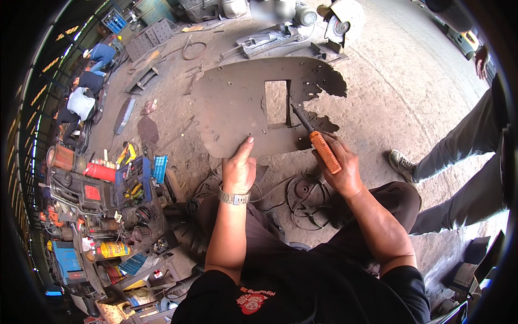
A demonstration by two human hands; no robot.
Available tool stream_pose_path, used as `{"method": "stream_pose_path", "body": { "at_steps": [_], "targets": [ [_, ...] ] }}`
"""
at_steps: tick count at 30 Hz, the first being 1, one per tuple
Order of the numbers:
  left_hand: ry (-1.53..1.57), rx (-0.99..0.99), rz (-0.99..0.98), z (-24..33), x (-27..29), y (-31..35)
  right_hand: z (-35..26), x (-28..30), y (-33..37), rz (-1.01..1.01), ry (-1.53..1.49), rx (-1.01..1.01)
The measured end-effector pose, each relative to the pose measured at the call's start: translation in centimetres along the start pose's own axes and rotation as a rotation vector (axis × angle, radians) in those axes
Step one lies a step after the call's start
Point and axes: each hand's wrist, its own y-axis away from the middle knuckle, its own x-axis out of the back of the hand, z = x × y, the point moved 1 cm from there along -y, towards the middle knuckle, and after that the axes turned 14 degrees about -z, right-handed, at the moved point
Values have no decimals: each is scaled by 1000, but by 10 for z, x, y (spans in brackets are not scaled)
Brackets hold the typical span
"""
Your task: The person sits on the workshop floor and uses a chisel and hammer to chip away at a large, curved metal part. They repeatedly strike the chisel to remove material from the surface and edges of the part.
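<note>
A flat, rusty brown metal plate [229, 102] is held up in front of me. It has a rectangular cut-out near its middle, several small holes, and a badly eaten, ragged right edge. My left hand [239, 168] grips its lower edge, thumb on the face and fingers hidden behind. In my right hand [342, 164] is an orange-handled pointed tool [325, 153] with a dark narrow shaft. Its tip is beside the right edge of the cut-out; whether it touches the metal I cannot tell.
On the left stand toolboxes [132, 183], cans and assorted tools. A cut-off saw [339, 27] and metal frames lie beyond the plate. A coiled cable [307, 197] lies near my legs. Someone stands close on the right, legs [458, 146] visible; several people crouch at far left.
</note>
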Motion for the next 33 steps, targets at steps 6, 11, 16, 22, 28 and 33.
{"method": "stream_pose_path", "body": {
  "at_steps": [6,11,16,22,28,33],
  "targets": [
    [72,-50,124,-22,5,0,-11,4,-1,-49,-90,6],
    [-4,-192,141,-21,-3,-1,-21,-1,4,-94,-141,32],
    [-106,-192,143,-24,3,3,-23,-10,9,-135,-161,69],
    [-96,-253,107,-27,5,1,-30,-10,5,-141,-219,86],
    [-42,-247,114,-22,-4,3,-29,-14,9,-158,-201,85],
    [-78,-235,112,-21,-4,4,-28,-16,9,-174,-188,139]
  ]
}}
